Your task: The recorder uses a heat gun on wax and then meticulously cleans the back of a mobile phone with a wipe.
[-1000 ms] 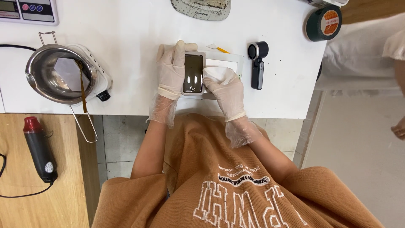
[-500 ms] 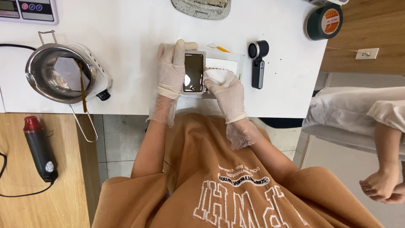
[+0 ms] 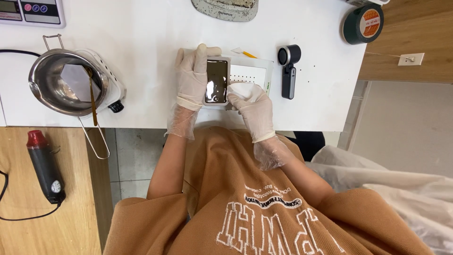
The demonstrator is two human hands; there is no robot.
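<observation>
White bench (image 3: pixel 155 28), near edge: left hand (image 3: pixel 192 78) grips a dark-filled mould (image 3: pixel 217 81); right hand (image 3: pixel 255 106) presses 1 white wipe (image 3: pixel 240 89) beside it (both gloved). Risk: mould tips, contents spill.

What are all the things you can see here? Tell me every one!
Mould: one, white frame with dark brown filling, table middle, under both hands.
Mat: one, white, dotted, under the mould.
Pot: one, silver, on a white heater, table left.
Scale: one, grey, top left corner.
Black tool: one, right of the mat.
Tape roll: one, dark green with an orange label, top right.
Heat gun: one, black with a red tip, on the wooden bench lower left.
Table: one, white.
Left hand: gloved, holding the mould's left side.
Right hand: gloved, fingers touching the mould's right edge.
</observation>
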